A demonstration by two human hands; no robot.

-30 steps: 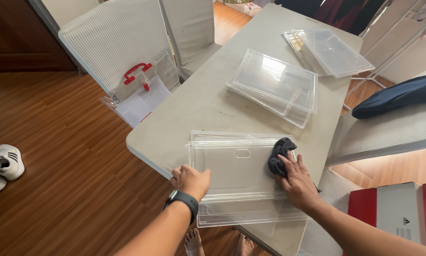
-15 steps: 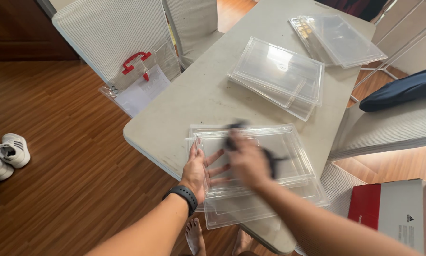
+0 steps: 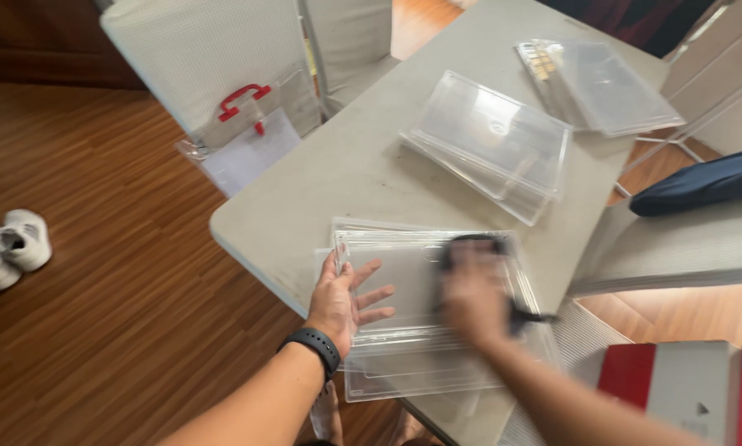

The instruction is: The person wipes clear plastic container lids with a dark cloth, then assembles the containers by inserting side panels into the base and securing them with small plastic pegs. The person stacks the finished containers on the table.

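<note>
A stack of clear plastic lids (image 3: 404, 289) lies at the near end of a grey table (image 3: 363, 165). My left hand (image 3: 342, 301), with a black watch at the wrist, lies flat on the stack's left edge, fingers spread. My right hand (image 3: 470, 297) is blurred with motion over the right half of the top lid and grips a black cloth (image 3: 470, 244). The cloth shows above and to the right of the fingers.
Two more piles of clear lids (image 3: 495, 140) (image 3: 594, 83) lie farther up the table. A clear case with a red handle (image 3: 251, 132) leans on a covered chair at left. White shoes (image 3: 7, 248) sit on the wooden floor. A red and white box (image 3: 677, 392) is at lower right.
My right hand swept the cloth from the lid's right side to the middle and back to the right. My left hand slid from the corner onto the lid and spread flat.
</note>
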